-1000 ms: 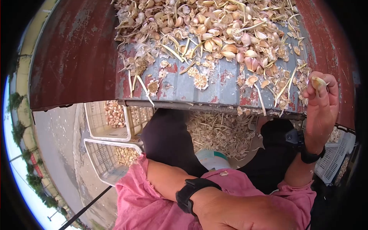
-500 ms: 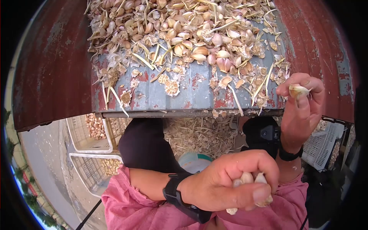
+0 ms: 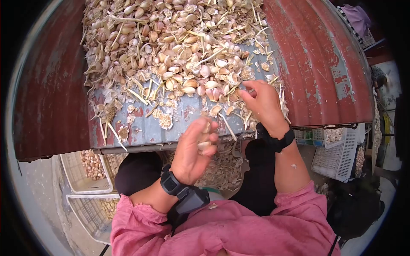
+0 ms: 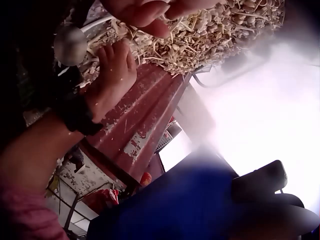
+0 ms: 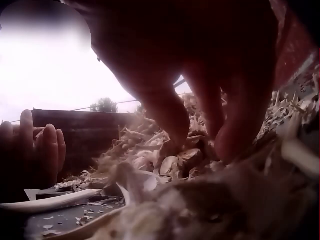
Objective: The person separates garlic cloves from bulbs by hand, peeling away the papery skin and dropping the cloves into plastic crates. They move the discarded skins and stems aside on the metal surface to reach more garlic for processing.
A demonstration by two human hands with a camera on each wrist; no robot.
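Observation:
In the head view my left hand [image 3: 191, 155] is raised palm inward near the front edge of the metal sheet. Its curled fingers hold a few garlic cloves [image 3: 204, 145]. My right hand [image 3: 268, 104] reaches over the right front part of a garlic pile [image 3: 171, 51] of loose cloves, dry stalks and papery skins. Thumb and fingers point down with a gap between them. The right wrist view shows these fingertips [image 5: 226, 150] down among the cloves and skins, close around a garlic clove [image 5: 169, 165]. The left hand's fingers [image 5: 47, 152] show at that view's left.
The pile lies on a grey metal sheet [image 3: 181, 132] between red, peeling side panels [image 3: 311, 64]. Below left stand two plastic crates [image 3: 81, 196] holding cloves. More crates [image 3: 341, 158] stand at lower right. Discarded stalks and skins [image 3: 222, 170] cover the ground between the person's legs.
The right hand has parted with the clove it pinched and moved left onto the pile. The left hand, holding cloves, has risen from the lap toward the sheet's edge. The head view has shifted right.

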